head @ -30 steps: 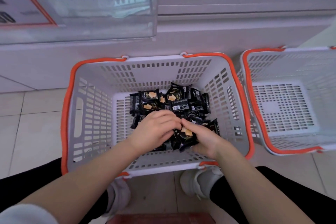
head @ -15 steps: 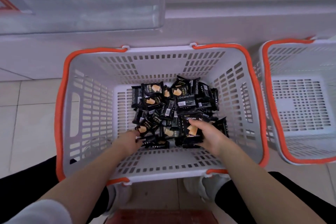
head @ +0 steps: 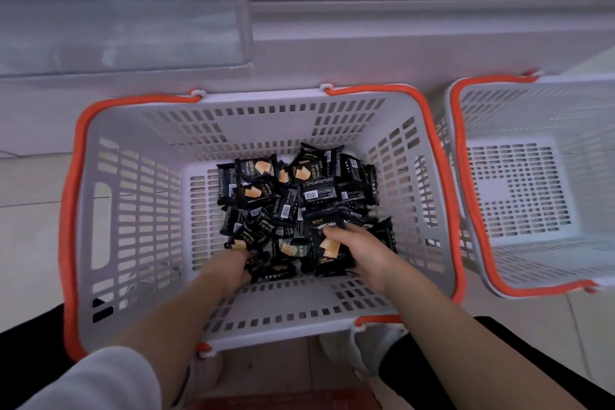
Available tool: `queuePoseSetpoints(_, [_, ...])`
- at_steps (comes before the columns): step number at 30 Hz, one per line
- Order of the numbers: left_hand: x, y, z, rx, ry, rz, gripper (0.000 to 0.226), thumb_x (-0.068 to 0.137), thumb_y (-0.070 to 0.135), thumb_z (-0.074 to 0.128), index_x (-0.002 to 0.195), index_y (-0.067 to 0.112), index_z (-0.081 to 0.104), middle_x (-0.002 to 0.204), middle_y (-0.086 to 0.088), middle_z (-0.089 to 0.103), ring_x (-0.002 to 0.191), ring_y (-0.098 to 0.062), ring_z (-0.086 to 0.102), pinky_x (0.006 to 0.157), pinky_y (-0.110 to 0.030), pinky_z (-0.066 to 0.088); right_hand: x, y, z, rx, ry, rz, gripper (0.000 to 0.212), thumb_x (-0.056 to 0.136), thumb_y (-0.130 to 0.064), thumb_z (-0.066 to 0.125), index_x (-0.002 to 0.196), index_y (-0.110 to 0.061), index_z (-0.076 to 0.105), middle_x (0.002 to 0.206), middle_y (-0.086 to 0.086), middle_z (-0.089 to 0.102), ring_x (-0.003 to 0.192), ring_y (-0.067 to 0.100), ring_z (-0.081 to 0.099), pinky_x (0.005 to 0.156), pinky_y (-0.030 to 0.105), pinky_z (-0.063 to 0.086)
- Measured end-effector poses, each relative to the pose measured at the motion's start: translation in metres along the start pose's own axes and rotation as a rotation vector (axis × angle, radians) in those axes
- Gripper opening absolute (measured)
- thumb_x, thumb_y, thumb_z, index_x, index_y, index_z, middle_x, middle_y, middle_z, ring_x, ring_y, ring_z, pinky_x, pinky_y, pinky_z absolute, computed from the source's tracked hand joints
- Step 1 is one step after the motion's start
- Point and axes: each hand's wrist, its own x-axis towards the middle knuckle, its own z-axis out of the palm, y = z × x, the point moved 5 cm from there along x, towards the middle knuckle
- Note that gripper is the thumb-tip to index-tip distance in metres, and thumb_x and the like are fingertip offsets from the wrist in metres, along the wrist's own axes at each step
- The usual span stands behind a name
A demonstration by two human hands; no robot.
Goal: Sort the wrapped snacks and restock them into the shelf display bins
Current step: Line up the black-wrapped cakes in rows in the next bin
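A pile of several black wrapped snack packets (head: 301,196) marked DRYCAKE lies on the floor of a white basket with orange handles (head: 139,210). Both my hands are down inside it at the near edge of the pile. My right hand (head: 361,251) holds a small stack of packets (head: 327,243), thumb across the top one and fingers under it. My left hand (head: 233,265) is dug into the packets at the pile's near left, its fingertips hidden among the wrappers.
A second white basket with orange handles (head: 519,283) stands to the right with nothing in it. A clear shelf bin front (head: 119,7) and the white shelf base (head: 399,53) rise just behind the baskets. My knees and shoes are below the basket.
My left hand left the right hand and moved down-left into the pile's near edge. The right hand kept its stack. The camera has come closer to the basket.
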Motion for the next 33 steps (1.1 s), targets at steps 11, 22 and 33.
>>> queuePoseSetpoints(11, [-0.097,0.040,-0.093,-1.286,0.292,0.153,0.020,0.097,0.023,0.044,0.086,0.031,0.059,0.069,0.012,0.071,0.069,-0.015,0.070,0.066,-0.025,0.049,-0.063,-0.017,0.000,0.211,0.021,-0.291,0.022,0.087,-0.033,0.060,0.105,-0.021,0.063,0.102,0.000,0.065,0.097,0.019,0.057,0.088,0.037,0.043])
queuePoseSetpoints(22, [-0.256,0.063,-0.196,-0.196,0.566,0.627,0.019,0.079,0.034,0.070,0.096,0.028,0.065,0.084,0.021,0.061,0.072,0.009,0.055,0.069,0.000,0.036,-0.211,-0.094,0.020,-0.362,0.128,-0.877,0.026,0.084,-0.035,0.065,0.108,-0.035,0.054,0.107,-0.020,0.061,0.098,-0.001,0.058,0.077,0.019,0.044])
queuePoseSetpoints(33, [-0.353,0.070,-0.238,-0.193,0.911,0.753,0.023,0.076,0.032,0.073,0.087,0.035,0.053,0.079,0.019,0.057,0.070,0.003,0.051,0.062,-0.009,0.037,-0.303,-0.125,0.092,-0.747,-0.168,-1.034,0.026,0.095,-0.017,0.050,0.120,-0.021,0.056,0.123,0.004,0.062,0.107,0.009,0.059,0.089,0.016,0.046])
